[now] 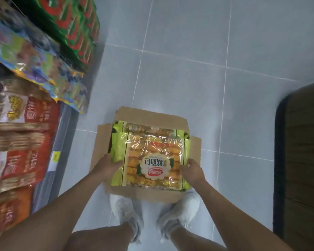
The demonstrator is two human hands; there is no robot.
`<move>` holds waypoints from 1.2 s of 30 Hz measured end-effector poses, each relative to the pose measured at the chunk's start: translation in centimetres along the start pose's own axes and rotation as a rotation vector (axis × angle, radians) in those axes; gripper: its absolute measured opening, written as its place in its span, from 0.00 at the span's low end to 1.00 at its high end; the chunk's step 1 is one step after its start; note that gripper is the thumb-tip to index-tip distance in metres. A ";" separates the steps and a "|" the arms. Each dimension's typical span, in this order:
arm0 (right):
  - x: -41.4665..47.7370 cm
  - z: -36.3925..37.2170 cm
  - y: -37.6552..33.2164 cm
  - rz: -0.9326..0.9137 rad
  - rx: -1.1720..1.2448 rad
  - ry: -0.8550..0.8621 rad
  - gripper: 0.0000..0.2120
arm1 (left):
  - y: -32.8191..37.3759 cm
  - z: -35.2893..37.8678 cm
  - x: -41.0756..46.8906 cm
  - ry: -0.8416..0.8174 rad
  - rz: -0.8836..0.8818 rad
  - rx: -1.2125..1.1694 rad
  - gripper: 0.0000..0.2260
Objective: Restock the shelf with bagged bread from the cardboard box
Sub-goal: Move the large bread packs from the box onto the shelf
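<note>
Head view: cardboard box (pixel 101 142) sits open on grey tile floor (pixel 225 105), flaps splayed, just ahead of 2 white shoes (pixel 125 209). Left hand (pixel 107 165) and right hand (pixel 193 169) each grip 1 side edge of the top bread bag (pixel 152 156) over the box. Second bag (pixel 149 128) lies underneath. Shelf (pixel 62 142) sits close left, packed with snack packs (pixel 22 115). Dark wooden unit (pixel 304 160) stands right. Open floor ahead.
</note>
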State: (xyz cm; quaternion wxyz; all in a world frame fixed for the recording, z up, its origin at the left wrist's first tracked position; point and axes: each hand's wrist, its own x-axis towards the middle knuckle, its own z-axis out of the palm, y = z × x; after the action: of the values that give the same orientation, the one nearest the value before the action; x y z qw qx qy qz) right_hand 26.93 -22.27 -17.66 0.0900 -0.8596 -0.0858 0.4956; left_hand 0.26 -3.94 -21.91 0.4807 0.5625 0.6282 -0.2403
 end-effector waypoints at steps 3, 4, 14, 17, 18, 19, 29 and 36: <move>3.0 1.8 1.4 0.010 0.042 0.042 0.13 | 0.8 0.5 1.2 -0.009 -0.038 -0.077 0.21; 3.8 2.2 1.9 0.011 0.059 0.057 0.11 | 0.9 0.8 1.6 0.001 -0.032 -0.116 0.14; 1.8 1.6 1.0 0.020 0.116 0.169 0.13 | 0.5 1.5 0.7 0.038 -0.037 -0.287 0.20; 0.1 0.6 0.5 0.010 0.112 0.182 0.15 | 0.8 1.0 -1.2 0.039 -0.030 -0.340 0.10; -0.5 0.3 0.2 0.011 0.112 0.181 0.15 | 1.0 0.7 -2.1 0.045 -0.021 -0.357 0.08; -1.3 -0.1 -0.1 0.010 0.112 0.179 0.15 | 1.2 0.4 -3.0 0.045 -0.012 -0.372 0.08; -17.1 -8.3 -7.0 -0.135 0.187 0.251 0.15 | 5.2 -10.7 -18.8 0.137 0.122 -0.449 0.02; -30.9 -16.0 -12.9 -0.396 0.254 0.349 0.17 | 9.0 -20.1 -33.4 0.221 0.298 -0.588 0.07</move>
State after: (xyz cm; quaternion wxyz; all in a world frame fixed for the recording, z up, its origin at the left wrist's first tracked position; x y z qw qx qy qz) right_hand 24.77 -18.25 19.16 0.3051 -0.8803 -0.1724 0.3199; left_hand -1.16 -0.65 17.88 0.5812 0.5082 0.6297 0.0861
